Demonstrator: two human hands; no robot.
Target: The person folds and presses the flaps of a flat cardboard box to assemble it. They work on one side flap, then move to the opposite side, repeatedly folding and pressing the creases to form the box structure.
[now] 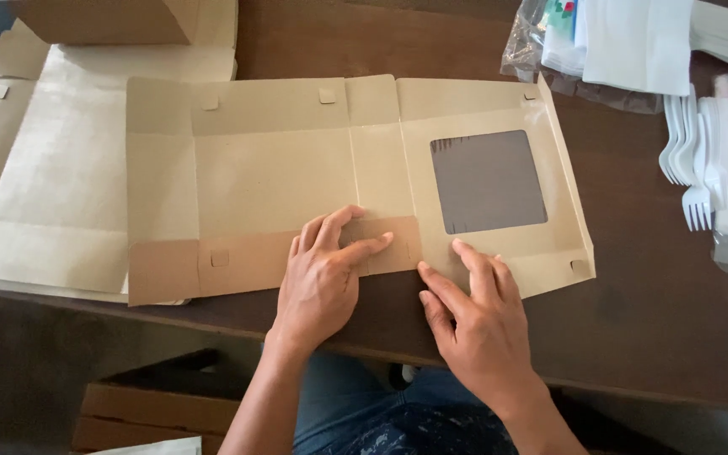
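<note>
A flat, unfolded brown cardboard box blank (280, 168) lies on a dark wooden table (659, 312). It has a square clear window (488, 181) in its right panel. Its near flap (238, 263) is folded up over the panel. My left hand (323, 278) presses flat on that folded flap, fingers spread. My right hand (473, 316) rests beside it, fingertips on the blank's near edge below the window. Neither hand grips anything.
More flat cardboard blanks (44, 168) lie stacked at the left, with a folded box (103, 18) behind them. White plastic forks (694, 160) and bagged white napkins (634, 38) sit at the right. A cardboard carton (153, 413) stands on the floor below.
</note>
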